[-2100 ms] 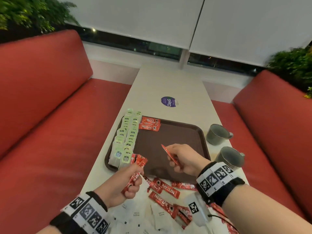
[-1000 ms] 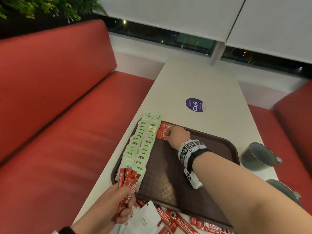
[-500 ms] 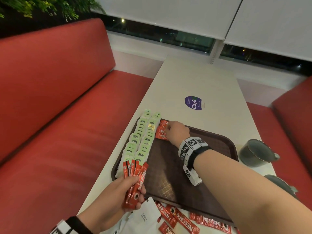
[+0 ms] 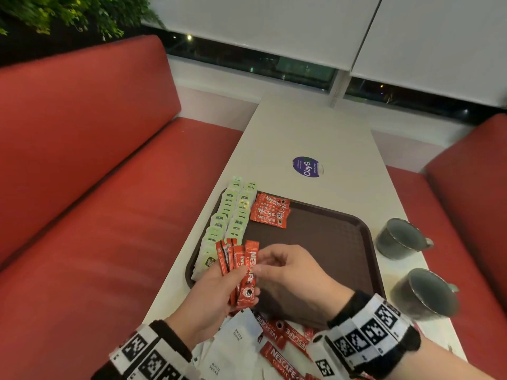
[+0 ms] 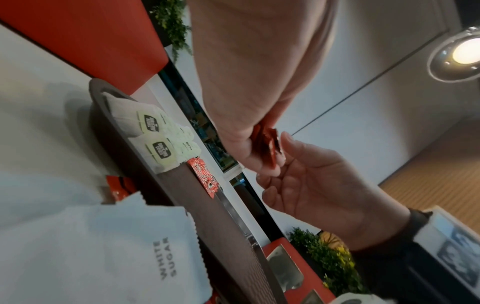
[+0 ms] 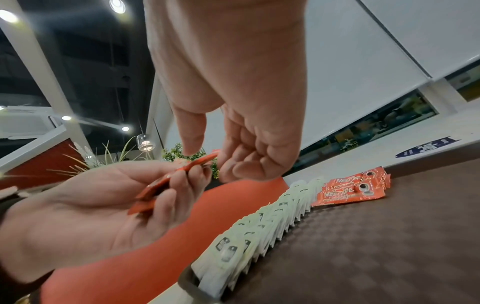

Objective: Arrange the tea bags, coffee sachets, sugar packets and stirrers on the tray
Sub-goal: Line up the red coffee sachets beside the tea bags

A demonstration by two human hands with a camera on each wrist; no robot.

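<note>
On the left of the brown tray [image 4: 343, 242], two overlapping rows of green tea bags [image 4: 233, 215] run along its edge, with a small stack of red Nescafé coffee sachets [image 4: 270, 211] just beside them at the far corner. The left hand [image 4: 216, 294] is curled round a fan of coffee sticks [image 4: 238, 270], held upright over the tray's near left corner. The right hand [image 4: 290, 272] reaches in from the right, thumb and fingers loosely bent at the top of the fan; whether they already pinch a stick, I cannot tell. These sticks look light, thin and glossy, so they probably slide against each other; a pinch near the free upper end seems the safest hold. On the worktop [image 4: 315, 133] near the wrists lie white sugar packets [image 4: 233, 346] and loose sachets [image 4: 285, 335]. Two grey mugs [image 4: 403, 238] stand right of the tray.
</note>
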